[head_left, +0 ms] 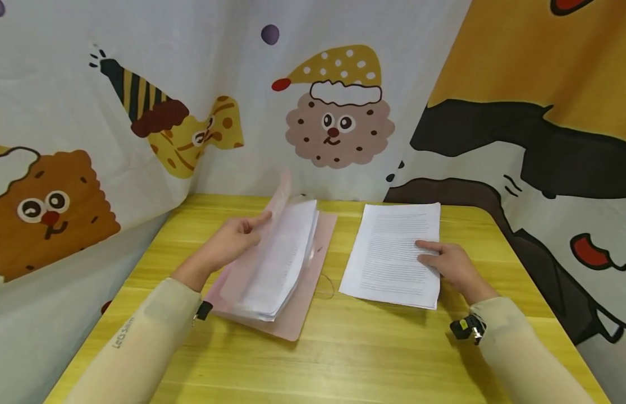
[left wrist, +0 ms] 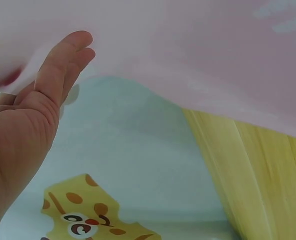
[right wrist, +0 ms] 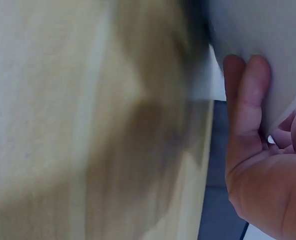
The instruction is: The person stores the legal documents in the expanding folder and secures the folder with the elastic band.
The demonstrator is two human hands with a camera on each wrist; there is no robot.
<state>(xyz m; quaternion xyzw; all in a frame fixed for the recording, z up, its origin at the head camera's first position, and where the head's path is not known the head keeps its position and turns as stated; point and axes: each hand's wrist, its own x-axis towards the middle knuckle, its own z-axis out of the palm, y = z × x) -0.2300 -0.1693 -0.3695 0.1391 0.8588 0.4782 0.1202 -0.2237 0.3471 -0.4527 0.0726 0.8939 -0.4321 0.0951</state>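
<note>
On the left of the table lies a pink folder (head_left: 313, 286), with a stack of white printed sheets (head_left: 284, 258) inside it. My left hand (head_left: 237, 238) pinches the raised, see-through pink cover (head_left: 259, 255) by its left side; in the left wrist view, the fingers (left wrist: 57, 70) lie fairly straight against this cover (left wrist: 188, 55). My right hand (head_left: 456, 266) grips a separate set of printed papers (head_left: 393, 258) at the right edge. Seen from the right wrist, its fingers (right wrist: 248, 95) lie against one face of the papers (right wrist: 258, 25).
The yellow wood-grain table (head_left: 373, 348) ends at the back against a white curtain (head_left: 232, 33) with cartoon prints. A thin loop of cord (head_left: 329, 289) lies beside the folder's right edge. Small black devices are strapped to both wrists.
</note>
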